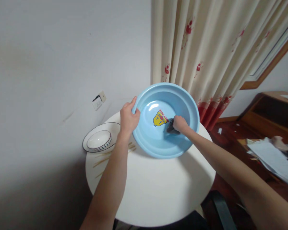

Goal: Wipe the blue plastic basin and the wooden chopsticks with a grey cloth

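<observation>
I am at a round white table (153,195), placed near a pale wall (62,48) with a socket (97,103) on it; a cream curtain (201,38) with red flowers hangs behind the far edge, and at the right, beyond the table, some papers (271,158) lie above a dark reddish floor (219,150). At the left edge stands a white plate (115,131) with a dark rim, and in it a white bowl (99,137) with striped outside; near them lie thin wooden sticks (102,162), partly hidden by my forearm. The light blue basin (162,143), round, smooth and glossy, with a yellow duck print (159,120), is over the far part of the table, tilted towards me; whether it touches the top, I cannot tell. My left hand (129,116) grasps its left rim, the thumb inside. My right hand (180,123) is closed around a dark, crumpled cloth (172,128), against the basin's inside, beside the print.
</observation>
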Tool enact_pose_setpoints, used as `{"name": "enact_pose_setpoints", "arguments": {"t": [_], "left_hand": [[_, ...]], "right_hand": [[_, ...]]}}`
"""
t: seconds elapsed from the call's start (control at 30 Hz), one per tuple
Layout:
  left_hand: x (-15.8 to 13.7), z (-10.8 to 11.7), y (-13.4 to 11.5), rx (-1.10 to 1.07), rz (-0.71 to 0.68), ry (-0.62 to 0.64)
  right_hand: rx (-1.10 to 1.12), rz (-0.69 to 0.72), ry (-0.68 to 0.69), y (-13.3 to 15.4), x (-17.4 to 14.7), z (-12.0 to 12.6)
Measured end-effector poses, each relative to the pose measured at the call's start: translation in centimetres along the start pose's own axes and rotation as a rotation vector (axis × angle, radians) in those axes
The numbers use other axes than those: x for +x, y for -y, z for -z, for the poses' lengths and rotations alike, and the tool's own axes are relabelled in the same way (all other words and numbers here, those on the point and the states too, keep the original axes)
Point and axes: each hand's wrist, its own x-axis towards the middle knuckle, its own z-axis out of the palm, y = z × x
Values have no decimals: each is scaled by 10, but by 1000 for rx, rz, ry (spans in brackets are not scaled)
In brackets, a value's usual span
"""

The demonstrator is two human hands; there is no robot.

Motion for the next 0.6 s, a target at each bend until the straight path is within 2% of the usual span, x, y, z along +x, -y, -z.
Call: {"name": "enact_pose_setpoints", "arguments": {"t": [0.3,0.6], "left_hand": [[2,3,5,53,45,-24],[4,6,5,45,-13,-4]], "right_hand": [[-3,115,35,19,-24,-31],[32,316,102,52,-39,-48]]}}
